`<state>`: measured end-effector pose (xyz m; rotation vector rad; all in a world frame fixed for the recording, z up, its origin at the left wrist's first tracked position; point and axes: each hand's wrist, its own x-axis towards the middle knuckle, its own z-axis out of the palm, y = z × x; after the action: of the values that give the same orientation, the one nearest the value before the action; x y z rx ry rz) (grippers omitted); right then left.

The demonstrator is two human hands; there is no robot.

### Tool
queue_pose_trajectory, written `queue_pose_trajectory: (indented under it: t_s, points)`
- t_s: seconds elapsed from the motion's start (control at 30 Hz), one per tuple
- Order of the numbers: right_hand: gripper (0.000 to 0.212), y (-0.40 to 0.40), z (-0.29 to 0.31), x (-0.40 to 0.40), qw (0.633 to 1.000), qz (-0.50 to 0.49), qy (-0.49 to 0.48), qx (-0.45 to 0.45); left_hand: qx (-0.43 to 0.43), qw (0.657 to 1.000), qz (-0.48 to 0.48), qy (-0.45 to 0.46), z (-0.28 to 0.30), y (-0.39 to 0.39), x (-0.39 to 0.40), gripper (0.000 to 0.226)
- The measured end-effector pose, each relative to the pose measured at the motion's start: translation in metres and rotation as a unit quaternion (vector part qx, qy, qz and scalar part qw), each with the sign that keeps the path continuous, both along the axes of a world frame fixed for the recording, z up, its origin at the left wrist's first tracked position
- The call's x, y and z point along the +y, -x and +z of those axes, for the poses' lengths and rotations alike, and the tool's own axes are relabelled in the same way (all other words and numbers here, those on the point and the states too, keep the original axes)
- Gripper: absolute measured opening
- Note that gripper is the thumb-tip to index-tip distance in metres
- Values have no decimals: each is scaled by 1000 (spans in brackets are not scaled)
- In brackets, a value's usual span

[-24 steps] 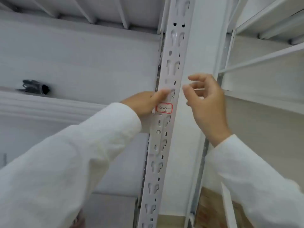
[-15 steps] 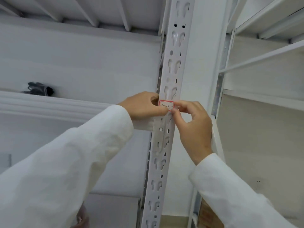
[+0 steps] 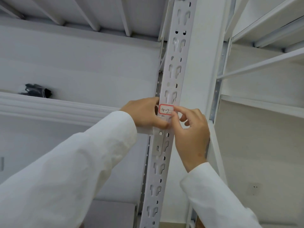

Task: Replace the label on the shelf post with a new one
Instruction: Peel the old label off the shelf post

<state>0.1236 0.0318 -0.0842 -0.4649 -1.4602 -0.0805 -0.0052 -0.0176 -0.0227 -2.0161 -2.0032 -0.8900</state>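
A white label (image 3: 165, 110) with a red border and handwritten "4-2" sits on the front face of the white slotted shelf post (image 3: 176, 63). My left hand (image 3: 144, 114) grips the post from the left, its thumb lying across the post just below the label. My right hand (image 3: 190, 135) comes in from the right; its index finger and thumb pinch the label's right edge. That edge is partly hidden by the fingertips.
A white shelf beam (image 3: 49, 107) runs left from the post, with a black object (image 3: 37, 90) lying on the shelf. More white shelving (image 3: 263, 66) stands at the right. Shelf ribs (image 3: 92, 17) pass overhead.
My right hand came in from the open air to the post and closed its fingertips on the label's right edge. My left thumb shifted from above the label to below it.
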Motion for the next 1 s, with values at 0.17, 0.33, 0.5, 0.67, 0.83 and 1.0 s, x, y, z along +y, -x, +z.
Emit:
queue_pose_trajectory:
  t_s: [0.17, 0.33, 0.5, 0.67, 0.83, 1.0]
  points:
    - [19, 4, 5, 5, 999, 21, 3, 25, -12, 1000, -11, 5, 6, 2, 3, 47]
    - [15, 10, 8, 3, 1000, 8, -3, 8, -18, 1000, -9, 1, 2, 2, 1, 48]
    - [9, 13, 5, 3, 1000, 17, 26, -2, -12, 1000, 7, 0, -1, 0, -1, 51]
    - [12, 16, 6, -4, 995, 79, 55, 33, -7, 1000, 13, 2, -2, -1, -2, 55]
    - [15, 3, 8, 2, 999, 20, 33, 22, -3, 1000, 7, -4, -3, -1, -2, 52]
    - [17, 7, 7, 0, 1000, -1, 8, 3, 0, 1000, 15, -13, -2, -2, -2, 55]
